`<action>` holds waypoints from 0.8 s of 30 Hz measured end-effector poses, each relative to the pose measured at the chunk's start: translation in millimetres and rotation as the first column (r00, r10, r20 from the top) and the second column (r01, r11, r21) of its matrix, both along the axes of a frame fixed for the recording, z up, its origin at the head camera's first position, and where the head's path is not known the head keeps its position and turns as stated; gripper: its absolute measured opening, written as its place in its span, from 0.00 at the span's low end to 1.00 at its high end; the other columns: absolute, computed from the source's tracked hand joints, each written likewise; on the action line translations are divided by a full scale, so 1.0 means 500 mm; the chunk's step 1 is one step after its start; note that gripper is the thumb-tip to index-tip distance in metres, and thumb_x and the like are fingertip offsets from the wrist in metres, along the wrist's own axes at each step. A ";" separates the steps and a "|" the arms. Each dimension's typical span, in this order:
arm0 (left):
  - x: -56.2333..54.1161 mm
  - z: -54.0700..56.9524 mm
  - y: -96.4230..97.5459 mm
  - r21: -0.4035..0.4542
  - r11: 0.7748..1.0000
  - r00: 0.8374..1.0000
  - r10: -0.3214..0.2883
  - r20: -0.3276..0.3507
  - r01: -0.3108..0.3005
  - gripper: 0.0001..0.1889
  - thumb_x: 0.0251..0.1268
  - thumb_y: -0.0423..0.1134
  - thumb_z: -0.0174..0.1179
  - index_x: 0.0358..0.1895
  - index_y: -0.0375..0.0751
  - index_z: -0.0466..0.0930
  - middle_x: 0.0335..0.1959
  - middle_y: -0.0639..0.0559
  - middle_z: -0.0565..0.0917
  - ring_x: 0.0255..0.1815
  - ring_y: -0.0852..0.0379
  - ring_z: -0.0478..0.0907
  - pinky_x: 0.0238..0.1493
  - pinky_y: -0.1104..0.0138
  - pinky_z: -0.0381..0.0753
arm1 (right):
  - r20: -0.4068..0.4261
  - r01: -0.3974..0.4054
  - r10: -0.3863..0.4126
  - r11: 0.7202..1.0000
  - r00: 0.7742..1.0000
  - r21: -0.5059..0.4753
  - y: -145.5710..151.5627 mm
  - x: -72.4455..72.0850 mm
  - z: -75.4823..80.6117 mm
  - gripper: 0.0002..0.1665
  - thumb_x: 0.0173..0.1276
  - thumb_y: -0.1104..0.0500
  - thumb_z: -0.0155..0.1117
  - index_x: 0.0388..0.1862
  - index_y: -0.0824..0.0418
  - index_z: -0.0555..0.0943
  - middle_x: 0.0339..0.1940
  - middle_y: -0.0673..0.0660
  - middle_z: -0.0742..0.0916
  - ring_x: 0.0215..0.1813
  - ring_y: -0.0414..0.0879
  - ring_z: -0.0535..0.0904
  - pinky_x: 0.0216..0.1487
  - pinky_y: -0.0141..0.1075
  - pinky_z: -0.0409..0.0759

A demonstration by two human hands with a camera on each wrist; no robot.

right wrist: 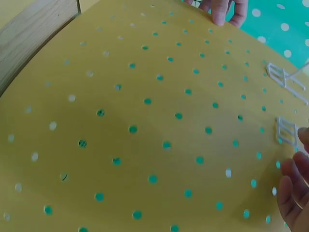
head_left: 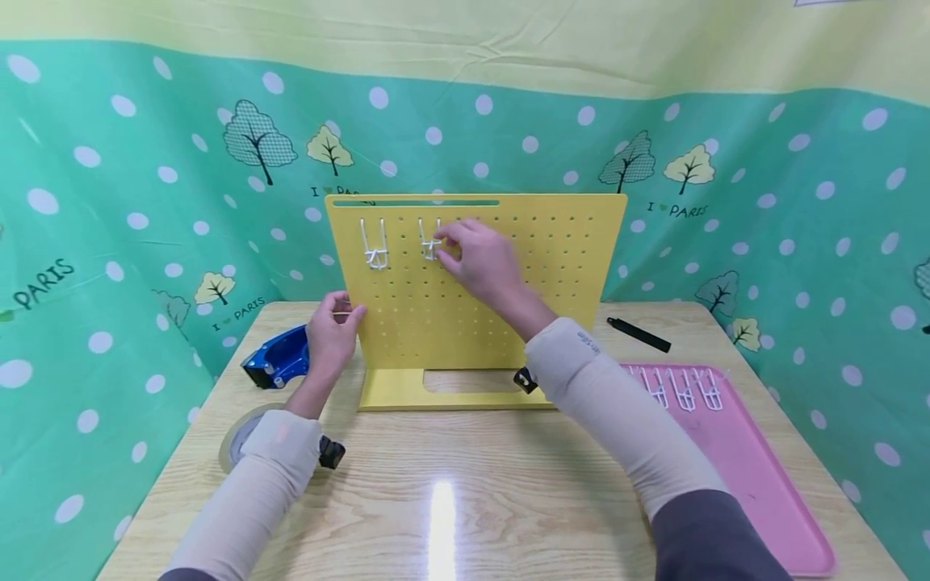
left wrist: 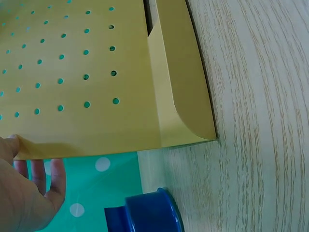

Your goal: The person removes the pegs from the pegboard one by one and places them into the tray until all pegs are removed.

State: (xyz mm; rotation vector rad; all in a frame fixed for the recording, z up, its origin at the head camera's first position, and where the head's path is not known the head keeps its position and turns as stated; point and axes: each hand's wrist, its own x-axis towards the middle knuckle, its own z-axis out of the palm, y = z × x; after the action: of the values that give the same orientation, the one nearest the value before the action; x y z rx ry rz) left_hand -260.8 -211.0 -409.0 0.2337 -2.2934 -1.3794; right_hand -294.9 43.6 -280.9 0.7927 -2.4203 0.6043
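A yellow pegboard [head_left: 465,327] stands mid-frame in the head view, which alone shows a pink tray [head_left: 763,484], lower right, holding white hooks [head_left: 684,394] at its far end. The left hand [head_left: 333,335] grips the pegboard's left edge, thumb in front, fingers behind, as the left-wrist view reveals. The right hand [head_left: 483,262] is at a hung hook [head_left: 430,243], upper centre; whether it pinches it cannot be told.
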 end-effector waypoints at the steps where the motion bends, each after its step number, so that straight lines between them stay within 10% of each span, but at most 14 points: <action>1: 0.000 0.000 0.000 -0.001 1.000 1.000 0.001 0.001 -0.001 0.18 0.72 0.41 0.64 0.59 0.37 0.77 0.50 0.38 0.85 0.52 0.43 0.85 0.41 0.78 0.77 | -0.008 0.004 -0.004 1.000 1.000 0.000 -0.005 0.000 -0.001 0.12 0.72 0.53 0.67 0.52 0.53 0.85 0.43 0.51 0.88 0.39 0.41 0.83 0.34 0.29 0.81; 12: -0.004 -0.004 0.000 -0.008 1.000 1.000 0.005 -0.010 -0.005 0.18 0.72 0.40 0.64 0.59 0.37 0.77 0.50 0.38 0.85 0.52 0.44 0.85 0.45 0.70 0.82 | -0.064 0.060 -0.062 0.998 0.996 -0.032 -0.033 -0.001 -0.007 0.09 0.73 0.53 0.66 0.47 0.52 0.87 0.41 0.50 0.88 0.31 0.41 0.81 0.26 0.31 0.76; 24: -0.002 -0.004 -0.002 0.000 1.000 1.000 -0.006 -0.030 0.006 0.17 0.71 0.39 0.64 0.58 0.36 0.77 0.49 0.37 0.85 0.51 0.43 0.85 0.37 0.85 0.72 | -0.244 0.012 -0.022 0.999 0.970 -0.044 -0.028 0.003 -0.011 0.06 0.72 0.54 0.67 0.42 0.51 0.89 0.35 0.51 0.88 0.25 0.42 0.79 0.22 0.32 0.73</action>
State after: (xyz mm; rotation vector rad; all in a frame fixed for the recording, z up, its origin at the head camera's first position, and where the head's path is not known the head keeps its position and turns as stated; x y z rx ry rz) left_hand -262.0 -211.9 -410.9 0.2050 -2.2716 -1.3764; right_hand -293.5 29.3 -286.5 0.7794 -2.1812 0.5163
